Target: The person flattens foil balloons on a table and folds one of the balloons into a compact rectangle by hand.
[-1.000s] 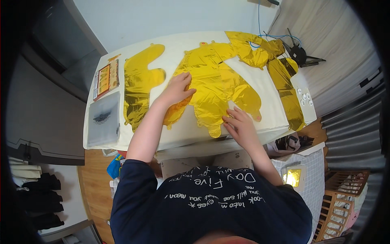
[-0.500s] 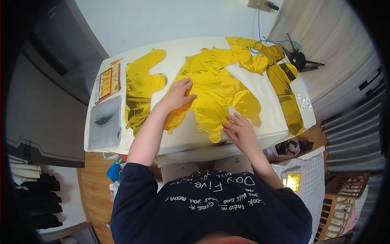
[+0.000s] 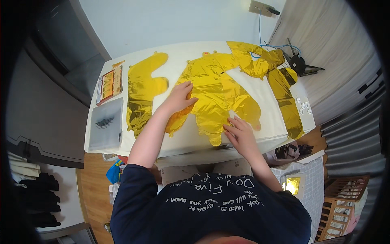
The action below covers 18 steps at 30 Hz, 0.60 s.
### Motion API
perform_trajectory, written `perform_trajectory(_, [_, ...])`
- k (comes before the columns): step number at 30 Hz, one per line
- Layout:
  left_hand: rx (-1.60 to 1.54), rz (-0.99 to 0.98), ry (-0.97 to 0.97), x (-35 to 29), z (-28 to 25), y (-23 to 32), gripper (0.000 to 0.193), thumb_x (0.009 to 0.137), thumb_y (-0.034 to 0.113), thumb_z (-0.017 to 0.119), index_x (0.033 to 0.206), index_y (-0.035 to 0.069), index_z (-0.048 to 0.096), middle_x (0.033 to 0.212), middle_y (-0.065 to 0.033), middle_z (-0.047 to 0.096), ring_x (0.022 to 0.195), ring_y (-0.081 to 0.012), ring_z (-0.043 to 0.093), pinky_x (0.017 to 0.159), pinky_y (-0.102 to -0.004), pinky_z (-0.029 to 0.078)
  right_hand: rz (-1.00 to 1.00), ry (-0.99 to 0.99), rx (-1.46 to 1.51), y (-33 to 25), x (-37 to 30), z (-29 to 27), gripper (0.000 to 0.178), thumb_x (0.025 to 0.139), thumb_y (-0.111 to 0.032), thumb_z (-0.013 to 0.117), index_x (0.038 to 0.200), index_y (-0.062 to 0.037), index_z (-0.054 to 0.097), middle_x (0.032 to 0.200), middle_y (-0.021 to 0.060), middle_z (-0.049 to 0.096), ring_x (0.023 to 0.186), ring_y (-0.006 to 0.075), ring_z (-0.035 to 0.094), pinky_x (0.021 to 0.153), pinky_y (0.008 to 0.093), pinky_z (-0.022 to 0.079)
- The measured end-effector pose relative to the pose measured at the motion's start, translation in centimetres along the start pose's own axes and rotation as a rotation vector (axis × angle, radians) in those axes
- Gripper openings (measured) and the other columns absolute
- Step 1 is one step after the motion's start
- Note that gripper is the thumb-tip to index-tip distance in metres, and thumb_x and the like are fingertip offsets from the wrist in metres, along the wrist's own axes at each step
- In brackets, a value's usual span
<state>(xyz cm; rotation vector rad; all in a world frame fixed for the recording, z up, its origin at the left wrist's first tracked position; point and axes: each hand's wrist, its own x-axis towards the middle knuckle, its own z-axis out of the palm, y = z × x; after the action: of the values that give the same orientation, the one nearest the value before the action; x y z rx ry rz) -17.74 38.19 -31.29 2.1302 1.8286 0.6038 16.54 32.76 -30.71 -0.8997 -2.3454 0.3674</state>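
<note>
A flat, uninflated gold foil balloon (image 3: 209, 107) lies in the middle of the table, creased and shiny, with small tabs along its edge. My left hand (image 3: 180, 97) rests on its left side, fingers and thumb apart. Beside its lower right edge, my right hand (image 3: 240, 132) touches the foil with fingers spread and loosely bent. Another foil piece (image 3: 243, 101) lies against its right side, partly overlapped; which balloon it belongs to I cannot tell. To the left is a flat F-shaped gold balloon (image 3: 140, 89), its lower end close to my left forearm.
More gold foil (image 3: 254, 61) lies at the back right, with a long foil balloon (image 3: 288, 105) down the right side. White ribbon rolls (image 3: 304, 105) sit nearby. A black router (image 3: 298, 64) with cables stands behind. At left are a printed card (image 3: 109, 85) and a clear plastic sleeve (image 3: 105, 126).
The whole view has shifted slightly downward. Both hands keep nearly the same places on the middle balloon, and the foil looks almost unchanged.
</note>
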Motion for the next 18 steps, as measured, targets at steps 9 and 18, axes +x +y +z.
perform_trajectory(9, [0.071,-0.020,0.006,-0.15,0.37,0.07,0.077,0.096,0.045,0.070,0.152,-0.001,0.046,0.164,-0.0245,0.033,0.153,-0.0407,0.029,0.125,-0.0437,0.028,-0.003,0.012,-0.005,-0.08,-0.16,0.12,0.026,0.092,-0.015,0.074,0.117,-0.0093,0.076,0.131,0.0169,0.068,0.129,0.0413,0.058,0.108,0.0483,0.046])
perform_trajectory(18, [0.108,-0.024,-0.029,-0.14,0.32,0.14,0.082,0.096,0.051,0.067,0.154,-0.002,0.042,0.165,-0.0255,0.030,0.155,-0.0406,0.025,0.126,-0.0443,0.026,0.002,0.000,0.000,-0.36,-0.20,-0.04,0.027,0.093,-0.014,0.073,0.119,-0.0089,0.075,0.133,0.0185,0.066,0.130,0.0426,0.057,0.108,0.0484,0.046])
